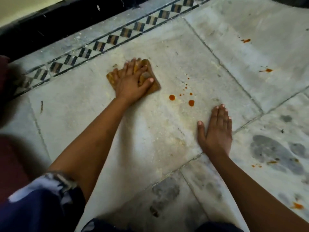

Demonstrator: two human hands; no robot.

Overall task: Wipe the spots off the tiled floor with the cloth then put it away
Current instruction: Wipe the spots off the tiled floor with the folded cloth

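Observation:
An ochre cloth [154, 86] lies flat on a pale floor tile [175, 52]. My left hand [132, 81] presses down on it with fingers spread and the thumb laid across a small bunched fold. Just right of the cloth are orange-red spots: two larger drops [171, 97] [191, 102] and a trail of tiny ones [186, 87]. My right hand [215, 129] rests flat on the same tile, fingers straight, just below those drops and holding nothing.
More orange smears mark the neighbouring tiles [246, 40] [267, 70] [296, 205] [271, 162]. A black-and-white diamond border [100, 46] runs along the far edge by a dark skirting [58, 19]. Grey damp patches [270, 151] lie at right. My patterned dark clothing [41, 203] fills the lower left.

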